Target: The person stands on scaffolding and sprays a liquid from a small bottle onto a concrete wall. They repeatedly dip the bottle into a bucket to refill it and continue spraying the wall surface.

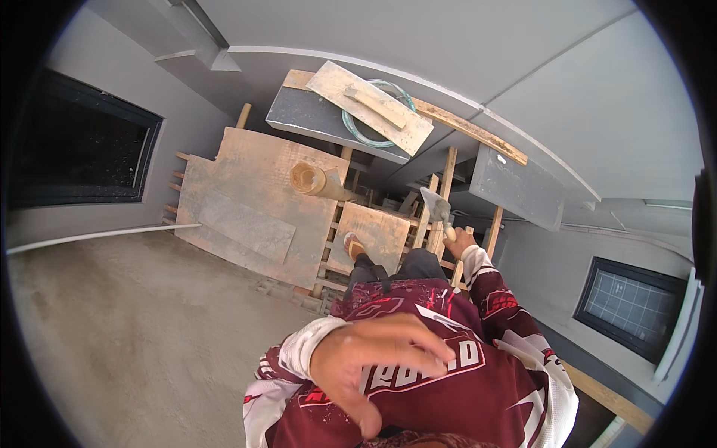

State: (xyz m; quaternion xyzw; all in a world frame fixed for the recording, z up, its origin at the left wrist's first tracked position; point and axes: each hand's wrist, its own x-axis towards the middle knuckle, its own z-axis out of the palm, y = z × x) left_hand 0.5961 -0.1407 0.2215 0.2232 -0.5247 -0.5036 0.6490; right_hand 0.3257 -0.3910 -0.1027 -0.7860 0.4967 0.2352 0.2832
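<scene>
My right hand (461,243) grips the pale handle of a trowel (435,205), whose metal blade points up and away from me. My left hand (373,358) hovers low in front of my maroon shirt, fingers loosely bent and apart, holding nothing. My sandaled foot (353,246) rests on a dusty board (379,228). A cylindrical tan container (306,179) sits on the larger board (254,168) beyond.
A dark slab (291,112) carries a wooden float (332,78) and a coiled green hose (358,136). Timber pieces (448,173) and slats stand around the platform, with gaps between. Framed windows (89,134) (627,306) are in both side walls; a white pipe (89,236) crosses at left.
</scene>
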